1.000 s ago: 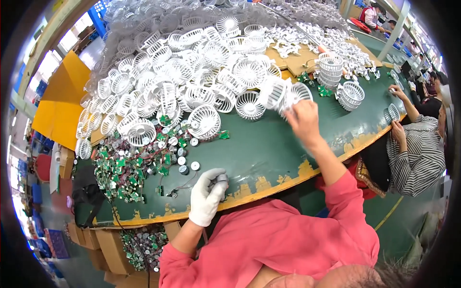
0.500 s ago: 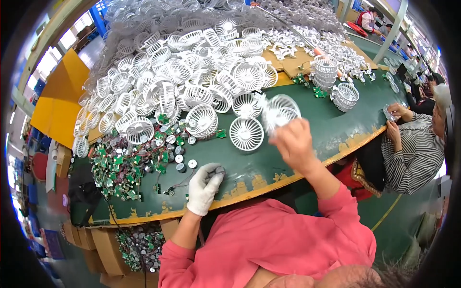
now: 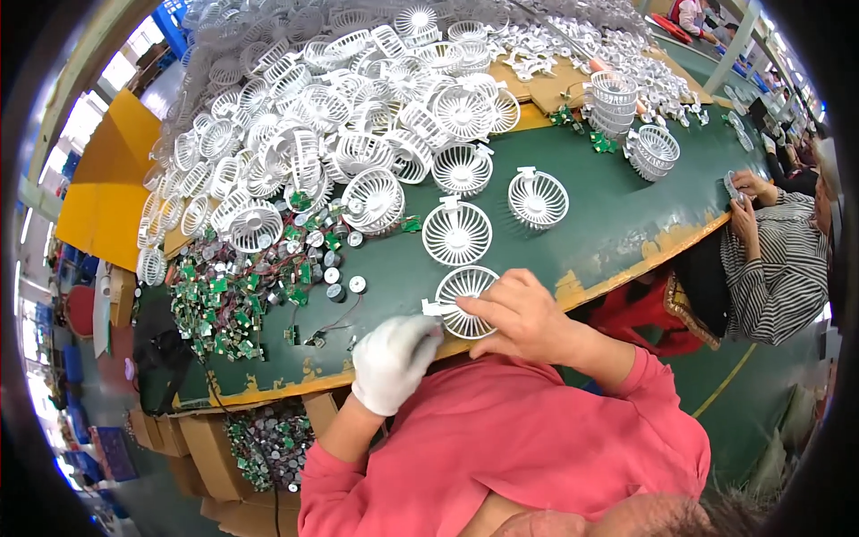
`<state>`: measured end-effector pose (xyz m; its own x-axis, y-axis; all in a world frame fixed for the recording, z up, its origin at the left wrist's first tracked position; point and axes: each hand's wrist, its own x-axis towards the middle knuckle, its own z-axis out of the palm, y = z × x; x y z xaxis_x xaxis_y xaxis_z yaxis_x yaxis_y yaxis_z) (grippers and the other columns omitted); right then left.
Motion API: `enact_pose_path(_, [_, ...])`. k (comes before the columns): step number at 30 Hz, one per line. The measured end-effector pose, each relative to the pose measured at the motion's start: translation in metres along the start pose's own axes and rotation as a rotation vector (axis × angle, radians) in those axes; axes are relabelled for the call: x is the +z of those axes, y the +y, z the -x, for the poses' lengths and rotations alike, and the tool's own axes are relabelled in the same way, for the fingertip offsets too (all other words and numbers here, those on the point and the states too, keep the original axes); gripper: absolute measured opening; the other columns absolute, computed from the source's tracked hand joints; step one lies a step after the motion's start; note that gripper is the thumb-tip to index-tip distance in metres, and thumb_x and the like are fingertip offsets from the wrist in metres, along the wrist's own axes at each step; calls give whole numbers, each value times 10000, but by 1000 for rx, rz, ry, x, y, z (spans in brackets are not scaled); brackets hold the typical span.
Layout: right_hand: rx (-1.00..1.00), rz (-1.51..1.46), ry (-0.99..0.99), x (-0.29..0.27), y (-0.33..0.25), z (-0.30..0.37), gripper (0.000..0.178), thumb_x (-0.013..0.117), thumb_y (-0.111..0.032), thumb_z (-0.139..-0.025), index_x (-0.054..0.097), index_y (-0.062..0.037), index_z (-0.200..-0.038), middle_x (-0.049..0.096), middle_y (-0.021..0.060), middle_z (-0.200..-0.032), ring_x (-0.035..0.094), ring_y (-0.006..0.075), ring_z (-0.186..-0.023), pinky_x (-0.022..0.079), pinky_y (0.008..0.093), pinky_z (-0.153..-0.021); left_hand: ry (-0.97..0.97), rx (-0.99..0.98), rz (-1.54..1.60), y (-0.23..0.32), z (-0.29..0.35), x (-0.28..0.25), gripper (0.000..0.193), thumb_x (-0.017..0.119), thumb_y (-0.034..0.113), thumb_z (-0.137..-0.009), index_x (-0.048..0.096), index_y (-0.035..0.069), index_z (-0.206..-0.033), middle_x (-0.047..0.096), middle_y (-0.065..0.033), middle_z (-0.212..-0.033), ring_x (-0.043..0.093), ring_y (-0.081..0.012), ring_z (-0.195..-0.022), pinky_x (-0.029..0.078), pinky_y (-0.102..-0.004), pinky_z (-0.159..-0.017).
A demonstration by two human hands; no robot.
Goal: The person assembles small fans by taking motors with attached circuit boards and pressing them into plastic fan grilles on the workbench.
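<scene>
My right hand (image 3: pixel 523 315) grips a round white plastic fan cage (image 3: pixel 467 285) by its right side, just above the table's near edge. Against the cage's left side, by its small tab, is my left hand (image 3: pixel 394 362) in a white glove. Its fingers are curled together; whatever they hold is hidden, and the fingertips look grey. Beyond my hands, a second fan cage (image 3: pixel 456 233) lies flat on the green table, with another cage (image 3: pixel 462 169) behind it. One more cage (image 3: pixel 538 199) lies apart to the right.
A big heap of white fan cages (image 3: pixel 340 116) covers the far left. Small motors and green circuit boards (image 3: pixel 224 300) with wires are piled in front of it. Stacked cages (image 3: pixel 613 103) stand at the right rear. A co-worker in a striped top (image 3: pixel 774 259) sits at right.
My right hand has come back toward me with a fan cage. A cage lies on the table near where that hand was. My left hand has shifted slightly right, to the held cage.
</scene>
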<state>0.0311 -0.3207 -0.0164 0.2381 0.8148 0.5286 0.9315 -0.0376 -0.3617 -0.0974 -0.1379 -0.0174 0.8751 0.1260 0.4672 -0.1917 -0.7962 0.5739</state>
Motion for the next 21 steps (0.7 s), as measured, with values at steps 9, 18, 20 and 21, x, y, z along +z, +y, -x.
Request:
enact_pose_path(9, [152,-47,19,15,-5,-4,300,689,-217,-780,614,-86,-1039,567,55,-817,556,238,-749,437,352,-752,-45,270,-223,2,-7,9,432,763,164,-665,608,110,-1065,591,-89,-960,614,-267,-753,496,-359,-614])
enact_pose_path(18, [9,357,-244,17,16,-5,156,645,-146,-747,588,-78,-874,522,31,-714,528,206,-790,364,487,-940,-330,-20,-191,-14,-5,18,399,719,254,-740,595,138,-1101,579,-99,-1019,597,-306,-866,492,-398,-715])
enact_pose_path(20, [-15,335,-233,17,16,-9,136,636,-148,-757,586,-72,-858,518,31,-701,528,206,-782,365,483,-939,-304,69,-245,-16,-2,15,287,677,249,-780,613,155,-1043,574,-37,-948,579,-241,-808,482,-382,-682])
enact_pose_path(21, [-49,316,-267,19,16,-12,112,625,-143,-750,583,-71,-823,515,32,-693,531,206,-769,369,475,-938,-301,86,-231,-18,-1,14,287,677,249,-780,613,155,-1043,574,-37,-948,579,-241,-808,482,-382,-682])
